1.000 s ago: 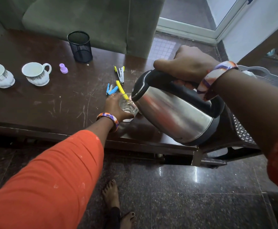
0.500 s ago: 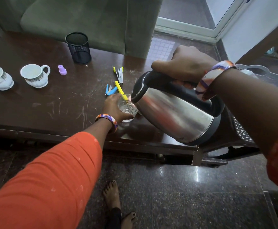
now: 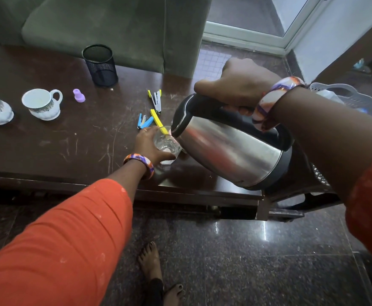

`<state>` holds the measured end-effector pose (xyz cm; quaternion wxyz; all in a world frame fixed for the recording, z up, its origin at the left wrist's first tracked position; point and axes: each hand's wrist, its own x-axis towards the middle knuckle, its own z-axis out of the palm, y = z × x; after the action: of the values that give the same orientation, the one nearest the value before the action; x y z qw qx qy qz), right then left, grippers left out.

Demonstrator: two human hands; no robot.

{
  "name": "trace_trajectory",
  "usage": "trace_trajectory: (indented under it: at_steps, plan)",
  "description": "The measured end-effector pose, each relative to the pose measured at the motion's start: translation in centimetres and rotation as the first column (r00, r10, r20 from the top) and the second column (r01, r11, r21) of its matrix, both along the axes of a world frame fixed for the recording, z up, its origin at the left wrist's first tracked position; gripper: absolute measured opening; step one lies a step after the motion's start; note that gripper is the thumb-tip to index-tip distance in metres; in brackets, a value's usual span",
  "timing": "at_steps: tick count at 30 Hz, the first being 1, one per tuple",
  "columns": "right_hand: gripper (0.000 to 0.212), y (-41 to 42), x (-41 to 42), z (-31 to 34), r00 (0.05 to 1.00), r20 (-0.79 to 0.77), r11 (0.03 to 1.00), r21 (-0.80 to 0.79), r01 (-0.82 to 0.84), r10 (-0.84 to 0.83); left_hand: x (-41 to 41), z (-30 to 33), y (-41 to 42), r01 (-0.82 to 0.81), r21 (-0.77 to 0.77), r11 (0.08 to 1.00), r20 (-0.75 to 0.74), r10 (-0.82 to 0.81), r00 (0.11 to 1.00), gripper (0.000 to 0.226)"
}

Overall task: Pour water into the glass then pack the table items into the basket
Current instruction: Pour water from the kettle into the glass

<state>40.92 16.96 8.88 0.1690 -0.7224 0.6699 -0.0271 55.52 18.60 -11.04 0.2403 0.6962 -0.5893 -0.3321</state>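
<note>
The right hand (image 3: 239, 85) is wrapped round the handle of the tilted steel kettle (image 3: 229, 144), likely heavy, while the left hand (image 3: 149, 145) curls round the glass (image 3: 167, 146) near the desk (image 3: 48, 142) front edge: smooth, breakable, best held low round its wall.

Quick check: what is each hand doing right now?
Left hand: grips the glass.
Right hand: grips the kettle handle, kettle tilted toward the glass.

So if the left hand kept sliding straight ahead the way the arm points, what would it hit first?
Probably the kettle: the left hand already holds the glass, with the spout just beyond. Depth is unclear.
</note>
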Motion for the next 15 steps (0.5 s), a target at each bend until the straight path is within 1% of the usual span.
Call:
trace_trajectory:
  at_steps: [9,15]
  plan:
    - [0.044,-0.60,0.17,-0.49,0.996,-0.092,1.000,-0.003,-0.003,0.002,-0.03,0.03,-0.10,0.008,0.005,1.000,0.018,-0.008,1.000,0.087]
    - [0.045,-0.82,0.27,-0.49,0.994,-0.112,1.000,-0.013,-0.008,0.007,-0.01,-0.11,-0.20,0.007,0.019,1.000,0.016,-0.007,1.000,0.090]
